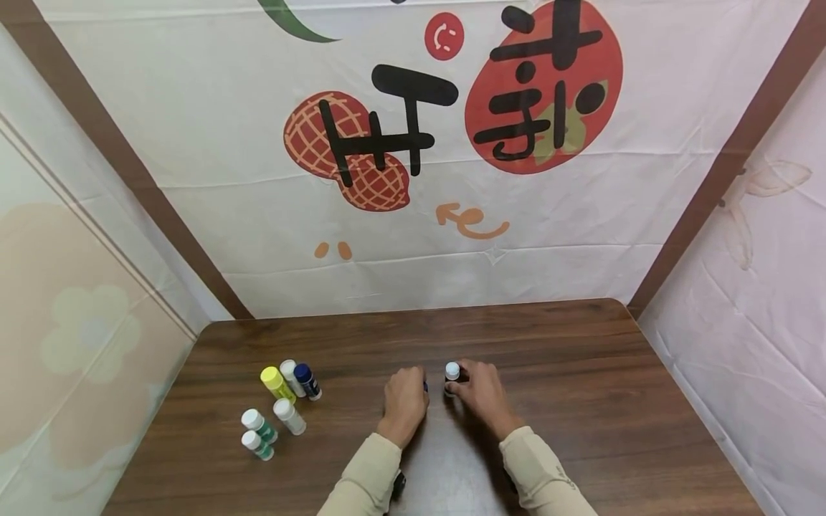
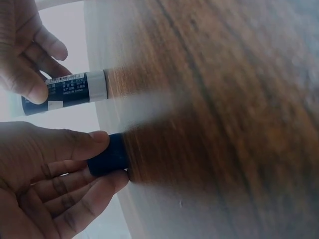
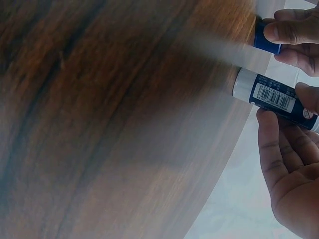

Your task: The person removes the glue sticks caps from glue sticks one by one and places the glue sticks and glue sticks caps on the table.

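My left hand (image 1: 404, 403) pinches a dark blue cap (image 2: 110, 155) between thumb and fingers, its edge right at the tabletop. Just to its right, my right hand (image 1: 482, 395) holds a small uncapped glue stick (image 3: 273, 95) with a dark blue label and barcode. The glue stick stands upright, its grey-white base at the wood and its pale top (image 1: 452, 369) facing up. A narrow gap separates cap and tube. In the head view the left hand hides most of the cap.
On the left of the brown wooden table (image 1: 568, 344) stand several capped sticks: a yellow one (image 1: 277, 383), a dark blue-capped one (image 1: 307, 381), white ones (image 1: 290, 417) and green-labelled ones with white caps (image 1: 259, 426). A printed white cloth (image 1: 245, 236) hangs behind the far edge.
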`<state>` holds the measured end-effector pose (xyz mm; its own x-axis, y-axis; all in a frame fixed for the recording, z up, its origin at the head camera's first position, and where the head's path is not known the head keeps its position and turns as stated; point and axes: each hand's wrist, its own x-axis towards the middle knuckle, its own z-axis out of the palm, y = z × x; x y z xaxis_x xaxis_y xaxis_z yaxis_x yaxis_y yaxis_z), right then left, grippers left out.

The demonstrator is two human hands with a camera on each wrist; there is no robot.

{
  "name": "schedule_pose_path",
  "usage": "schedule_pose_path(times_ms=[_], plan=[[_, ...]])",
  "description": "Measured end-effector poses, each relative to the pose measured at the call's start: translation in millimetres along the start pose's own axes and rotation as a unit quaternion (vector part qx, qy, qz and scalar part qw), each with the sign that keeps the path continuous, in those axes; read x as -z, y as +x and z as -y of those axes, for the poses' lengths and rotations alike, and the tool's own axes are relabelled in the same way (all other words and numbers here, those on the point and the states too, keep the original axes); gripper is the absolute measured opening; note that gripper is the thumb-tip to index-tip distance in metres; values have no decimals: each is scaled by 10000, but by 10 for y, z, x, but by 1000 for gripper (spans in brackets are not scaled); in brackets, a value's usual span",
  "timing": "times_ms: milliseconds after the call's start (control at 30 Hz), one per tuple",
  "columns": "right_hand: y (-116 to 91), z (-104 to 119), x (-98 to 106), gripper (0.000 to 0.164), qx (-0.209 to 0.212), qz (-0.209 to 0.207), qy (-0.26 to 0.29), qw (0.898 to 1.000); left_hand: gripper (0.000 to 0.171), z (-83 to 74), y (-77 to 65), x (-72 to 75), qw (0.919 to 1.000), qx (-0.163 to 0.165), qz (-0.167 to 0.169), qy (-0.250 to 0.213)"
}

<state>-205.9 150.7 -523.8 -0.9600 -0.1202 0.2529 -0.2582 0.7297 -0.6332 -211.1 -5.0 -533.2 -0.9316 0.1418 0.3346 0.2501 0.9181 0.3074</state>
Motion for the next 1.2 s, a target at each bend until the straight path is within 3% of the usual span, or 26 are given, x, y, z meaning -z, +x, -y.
schedule_pose_path(times_ms=[400, 767, 1200], plan=[[17, -3, -8, 17, 135, -137, -224, 9996, 19, -6, 6, -5, 9999, -123, 14, 17], [30, -10, -30, 18, 94, -174, -272, 9994, 18, -26, -6, 4, 9995, 82, 263, 181], [26, -7, -26, 17, 85, -95, -302, 9995, 20, -93, -76, 245, 9993, 147, 208, 270]])
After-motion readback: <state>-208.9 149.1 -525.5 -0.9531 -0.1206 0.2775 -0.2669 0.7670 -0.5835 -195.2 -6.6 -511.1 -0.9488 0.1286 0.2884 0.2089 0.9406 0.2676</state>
